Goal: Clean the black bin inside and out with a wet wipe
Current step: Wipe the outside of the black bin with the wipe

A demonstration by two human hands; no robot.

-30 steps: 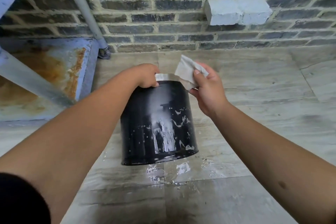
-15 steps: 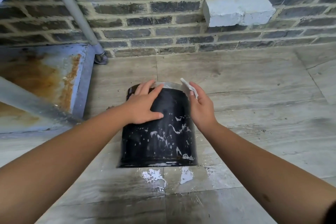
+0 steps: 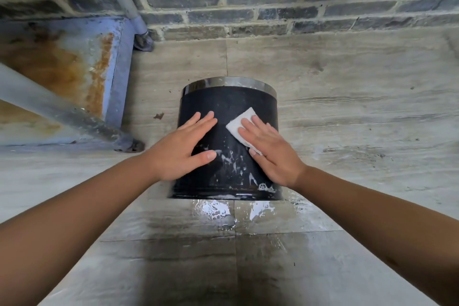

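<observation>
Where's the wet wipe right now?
In the head view, the wet wipe lies flat under the right hand, pressed on the black bin wall's right part, beside the left hand.

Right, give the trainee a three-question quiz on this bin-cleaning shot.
1. True or false: the right hand presses the wet wipe flat against the outside of the black bin.
2. Multiple choice: the left hand is A) gripping the rim, B) resting open on the bin's side, C) off the bin.
3. Fill in: white suds streak the bin's side and the wet ____ in front of it.

Key: 1 true; 2 B; 3 floor.
</observation>
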